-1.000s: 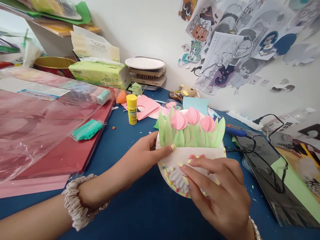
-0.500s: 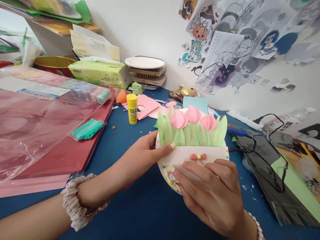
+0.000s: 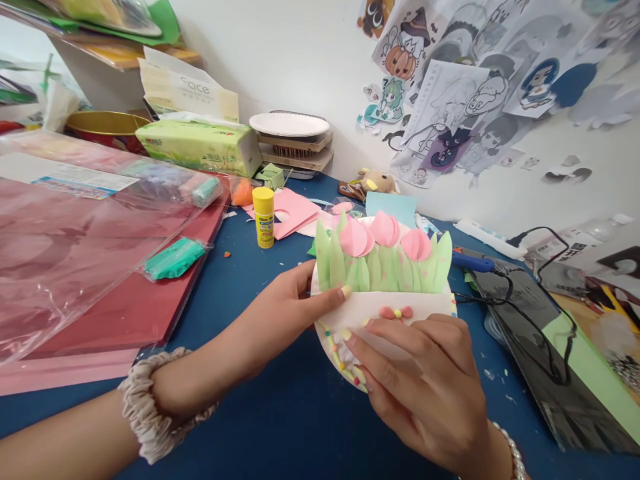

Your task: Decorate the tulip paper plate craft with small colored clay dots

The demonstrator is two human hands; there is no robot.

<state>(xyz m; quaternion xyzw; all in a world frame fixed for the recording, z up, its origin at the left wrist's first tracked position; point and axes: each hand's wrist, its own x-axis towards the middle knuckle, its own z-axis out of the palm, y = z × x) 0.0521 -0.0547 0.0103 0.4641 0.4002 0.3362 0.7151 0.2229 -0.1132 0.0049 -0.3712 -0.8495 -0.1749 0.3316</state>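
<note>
A paper plate flower basket is held up above the blue table, tilted toward me. Green paper leaves and three pink paper tulips stand along its top, above a white front with a small pink clay bow. Coloured clay dots run along its lower left rim. My left hand grips the left edge, thumb in front and the other fingers mostly hidden behind. Bent over the lower front, my right hand has its fingertips pressed on the white surface near the dotted rim; it covers much of the lower right part.
A yellow glue stick stands behind my left hand. Further left are green clay and red sheets under plastic. Cut pink paper lies behind. At right are a blue-handled tool, black cables and a dark sheet.
The right fingertips have shifted slightly on the plate's front, showing a bit more of the dotted lower rim. The left hand keeps its grip; the plate has barely moved.
</note>
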